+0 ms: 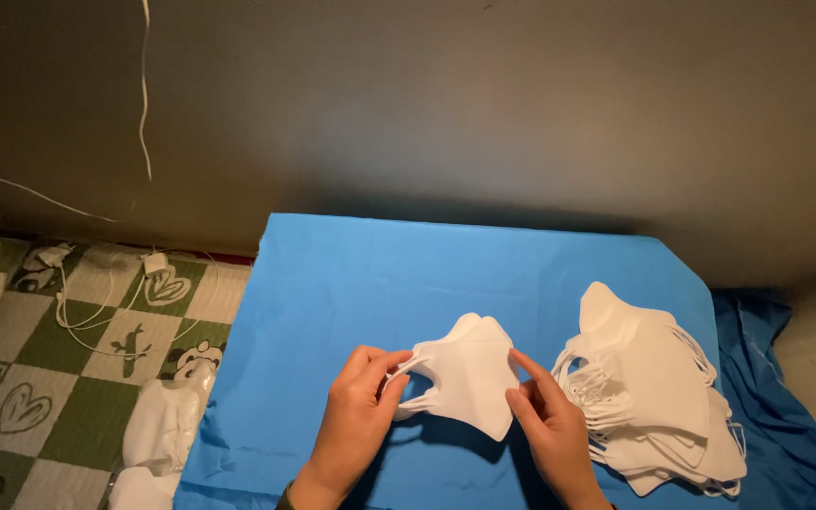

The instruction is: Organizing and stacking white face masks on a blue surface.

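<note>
Both hands, left hand point(356, 416) and right hand point(550, 425), are pinching a white mask point(465, 378) above the blue sheet's point(351, 274) near edge, beside the mask stack point(658, 397) at its right edge.

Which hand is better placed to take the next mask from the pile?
Probably the right hand: it lies beside the pile of white masks, while the left hand pinches the held mask by its ear loops, farther away.

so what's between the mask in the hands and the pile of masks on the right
Only the right hand, gripping the held mask at its right edge, and a thin strip of blue sheet before the pile, in the head view.
</note>
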